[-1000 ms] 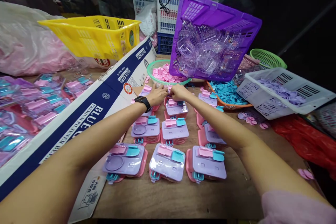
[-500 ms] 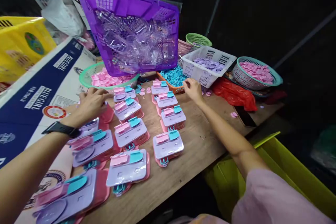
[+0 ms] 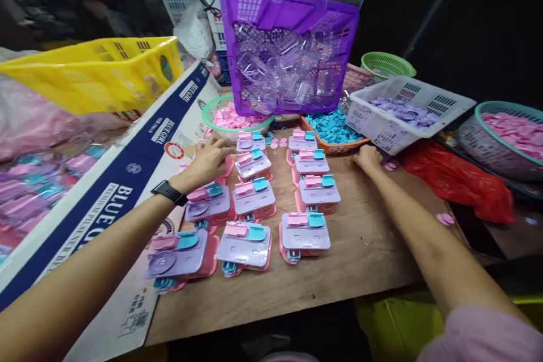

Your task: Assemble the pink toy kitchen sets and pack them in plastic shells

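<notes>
Several toy sets stand in rows on the wooden table, each a lilac tray on a pink base; one is the front-middle set (image 3: 245, 244). Pink and turquoise pieces sit on the trays, and the left-hand column also carries round lilac dishes (image 3: 162, 263). My left hand (image 3: 208, 163), with a black wristband, reaches over the far end of that column, fingers spread and partly bent, largely covering the set beneath. My right hand (image 3: 368, 157) is closed low at the table beside the orange basket (image 3: 339, 147) of turquoise pieces; anything in its fingers is hidden.
A purple crate (image 3: 292, 11) of clear plastic parts stands tilted behind the sets. Around it are a green basket (image 3: 207, 119) of pink pieces and a white basket (image 3: 360, 103) of lilac ones. A Blue Girl carton (image 3: 139, 164) borders the left; a red bag (image 3: 458, 181) lies right.
The view has swung left, so the scene sits further right and more of the carton and yellow crate shows. My right hand has curled closed lower at the table; my left stays over the left column.
</notes>
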Motion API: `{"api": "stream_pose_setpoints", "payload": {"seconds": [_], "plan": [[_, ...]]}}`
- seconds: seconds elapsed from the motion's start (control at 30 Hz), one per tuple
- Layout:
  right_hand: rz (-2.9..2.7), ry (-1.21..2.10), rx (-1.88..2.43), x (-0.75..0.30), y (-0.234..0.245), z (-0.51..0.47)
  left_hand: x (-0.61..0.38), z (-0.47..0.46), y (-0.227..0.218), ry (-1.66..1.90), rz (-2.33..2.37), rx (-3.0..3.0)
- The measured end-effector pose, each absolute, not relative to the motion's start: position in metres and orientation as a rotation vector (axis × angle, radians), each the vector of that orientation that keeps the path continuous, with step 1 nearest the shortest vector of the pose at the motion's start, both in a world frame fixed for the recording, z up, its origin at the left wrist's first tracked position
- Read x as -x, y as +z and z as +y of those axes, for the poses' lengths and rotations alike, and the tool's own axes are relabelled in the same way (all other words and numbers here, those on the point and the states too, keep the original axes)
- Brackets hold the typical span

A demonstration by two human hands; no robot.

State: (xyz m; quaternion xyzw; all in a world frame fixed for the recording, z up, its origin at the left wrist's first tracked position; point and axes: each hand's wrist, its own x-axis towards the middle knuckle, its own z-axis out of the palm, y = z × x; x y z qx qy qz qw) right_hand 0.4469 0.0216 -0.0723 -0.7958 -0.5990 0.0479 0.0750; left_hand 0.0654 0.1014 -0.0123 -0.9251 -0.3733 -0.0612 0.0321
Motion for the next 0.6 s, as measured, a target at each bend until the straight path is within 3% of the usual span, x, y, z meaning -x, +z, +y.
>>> {"api": "stream_pose_setpoints", "payload": {"seconds": [0.17,0.27,0.43,0.6], "plan": [[-1.946,0.115,2.244,-0.453,-0.022,-0.003,-0.044,0.094,-0.020,-0.106,-1.084,2.920],[-1.948,-0.003,1.889,-0.436,-0.006,-0.014,-0.043,0.092,-0.025,-0.104,-1.030,2.995],[-2.455,0.215,1.216,-0.352,-0.031,0.035,-0.047,0.087,-0.027,-0.181,-1.039,3.001],[-2.689,0.268,1.084,-0.310,-0.060,0.083,-0.049,0.074,-0.025,-0.258,-1.008,3.015]]}}
